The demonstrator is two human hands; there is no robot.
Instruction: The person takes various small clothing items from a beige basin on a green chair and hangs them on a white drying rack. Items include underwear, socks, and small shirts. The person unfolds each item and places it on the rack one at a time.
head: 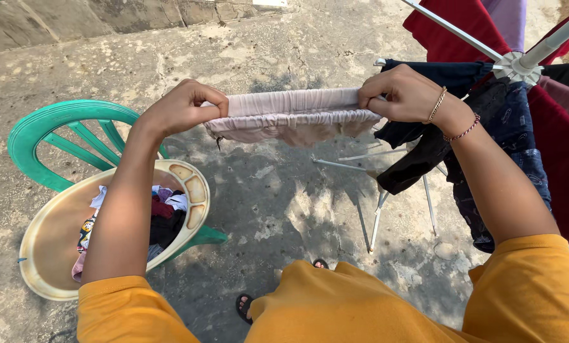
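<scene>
Both hands (186, 108) (402, 92) stretch pink garment (294, 114) between them

The left forearm hides part of the clothes heap (167, 219) in the cream basin (49, 241), and the garments there are too tangled to tell apart. The drying rack (519, 63) and its red cloth (561, 152) run off the right edge. Only the sandal tips (243, 307) show past the orange shirt.
</scene>
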